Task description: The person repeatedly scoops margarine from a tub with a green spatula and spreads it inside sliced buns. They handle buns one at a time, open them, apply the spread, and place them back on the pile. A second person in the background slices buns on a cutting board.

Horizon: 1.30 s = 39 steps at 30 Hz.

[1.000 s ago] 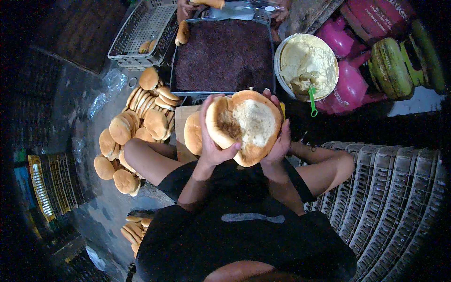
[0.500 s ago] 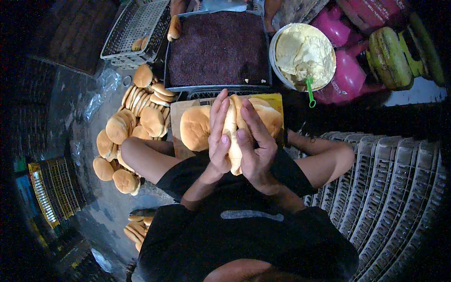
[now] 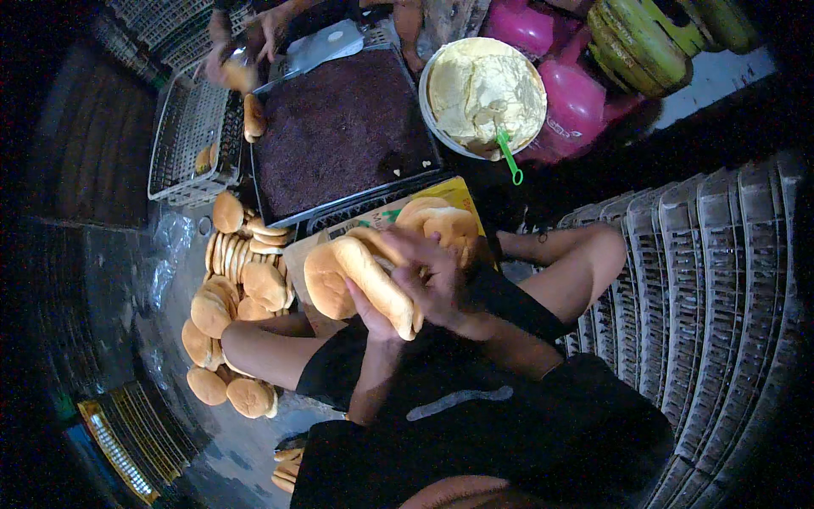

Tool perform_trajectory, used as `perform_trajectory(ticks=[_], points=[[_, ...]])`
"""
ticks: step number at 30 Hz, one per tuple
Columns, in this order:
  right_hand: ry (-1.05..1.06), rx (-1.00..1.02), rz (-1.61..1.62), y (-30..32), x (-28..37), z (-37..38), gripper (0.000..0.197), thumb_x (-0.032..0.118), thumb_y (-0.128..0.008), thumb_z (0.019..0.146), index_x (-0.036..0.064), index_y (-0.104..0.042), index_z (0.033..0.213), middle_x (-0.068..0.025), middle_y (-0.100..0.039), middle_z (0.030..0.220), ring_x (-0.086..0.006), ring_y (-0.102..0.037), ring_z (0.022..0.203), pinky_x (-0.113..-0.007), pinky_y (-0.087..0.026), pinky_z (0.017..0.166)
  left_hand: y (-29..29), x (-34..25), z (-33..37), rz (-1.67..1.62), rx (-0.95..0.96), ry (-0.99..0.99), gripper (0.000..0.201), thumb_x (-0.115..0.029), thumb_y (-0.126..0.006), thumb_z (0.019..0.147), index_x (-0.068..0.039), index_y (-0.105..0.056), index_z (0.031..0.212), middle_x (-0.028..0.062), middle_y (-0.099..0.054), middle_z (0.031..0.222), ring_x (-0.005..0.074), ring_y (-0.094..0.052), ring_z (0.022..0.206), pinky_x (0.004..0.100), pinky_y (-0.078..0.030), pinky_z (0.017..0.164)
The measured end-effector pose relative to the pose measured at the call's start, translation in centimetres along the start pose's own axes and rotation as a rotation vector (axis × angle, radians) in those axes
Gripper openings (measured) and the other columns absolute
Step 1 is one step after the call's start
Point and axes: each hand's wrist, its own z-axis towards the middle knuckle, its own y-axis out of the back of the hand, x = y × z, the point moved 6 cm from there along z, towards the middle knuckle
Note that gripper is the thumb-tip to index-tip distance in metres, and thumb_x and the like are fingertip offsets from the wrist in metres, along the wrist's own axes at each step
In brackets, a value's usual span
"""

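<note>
A folded bun point(image 3: 373, 284) rests on its side in my left hand point(image 3: 374, 317), whose fingers hold it from below. My right hand point(image 3: 437, 284) has its fingers curled at the bun's right edge, where they partly hide it. Beneath my hands lies a cardboard sheet point(image 3: 298, 254), with a golden bun point(image 3: 326, 287) on its left and more buns point(image 3: 445, 222) on its right.
Ahead is a tray point(image 3: 356, 198) of dark granules point(image 3: 339, 127). Right of it stands a tub point(image 3: 425, 106) of pale cream with a green-handled tool point(image 3: 509, 157). Piled buns point(image 3: 263, 284) lie left. Another person's hands point(image 3: 270, 36) work beyond a plastic crate point(image 3: 182, 127).
My palms have parted from pressing the bun; it now tilts in the left hand while my right fingers work its edge. The view has turned, and another person's hands appear at upper left.
</note>
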Motion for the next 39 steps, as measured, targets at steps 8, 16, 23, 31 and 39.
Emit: perform_trajectory(ticks=[8,16,23,31,39], points=[[-0.752,-0.328,-1.183,16.7,-14.4,4.5,0.041,0.027,-0.052,0.082,0.0010,-0.047,0.114,-0.0238,-0.055,0.106,-0.0396,-0.052,0.100,-0.050,-0.041,0.083,0.9,-1.6,-0.9,0.141,0.049,0.064,0.064,-0.043,-0.056,0.078,-0.005,-0.033,0.126,0.0117,-0.043,0.121,0.0274,-0.051,0.099,0.0397,-0.050,0.077],[-0.623,-0.222,-1.141,19.5,-14.5,5.1,0.020,0.013,-0.047,0.083,0.0025,-0.061,0.094,-0.0250,-0.059,0.080,-0.0401,-0.058,0.079,-0.048,-0.046,0.069,-0.9,-2.7,-0.6,0.303,0.206,-0.046,0.080,-0.060,-0.054,0.072,-0.002,-0.032,0.124,0.0142,-0.042,0.119,0.0298,-0.048,0.103,0.0456,-0.041,0.086],[-0.641,-0.313,-0.748,16.4,-13.2,0.0,0.031,0.013,-0.050,0.084,0.0059,-0.056,0.114,-0.0132,-0.058,0.060,-0.0200,-0.056,0.052,-0.034,-0.044,0.051,-0.3,-3.3,-0.5,0.301,-0.041,-0.112,0.076,-0.056,-0.050,0.074,-0.005,-0.032,0.127,0.0159,-0.045,0.119,0.0328,-0.047,0.105,0.0441,-0.039,0.090],[-0.695,-0.457,-0.549,13.6,-19.5,-0.4,0.031,0.013,-0.048,0.084,0.0023,-0.056,0.111,-0.0149,-0.058,0.072,-0.0207,-0.056,0.064,-0.033,-0.044,0.057,-0.7,-4.2,-0.5,-0.048,0.337,0.018,0.089,-0.065,-0.053,0.070,-0.004,-0.027,0.129,0.0178,-0.039,0.122,0.0366,-0.042,0.109,0.0509,-0.038,0.091],[-0.748,-0.549,-0.199,12.7,-22.8,0.9,0.028,0.014,-0.048,0.087,0.0084,-0.058,0.112,-0.0041,-0.052,0.058,-0.0113,-0.045,0.042,-0.028,-0.038,0.039,-1.6,-4.5,-1.0,0.104,0.312,0.008,0.081,-0.064,-0.048,0.075,-0.010,-0.028,0.132,0.0145,-0.039,0.130,0.0319,-0.041,0.116,0.0463,-0.033,0.098]])
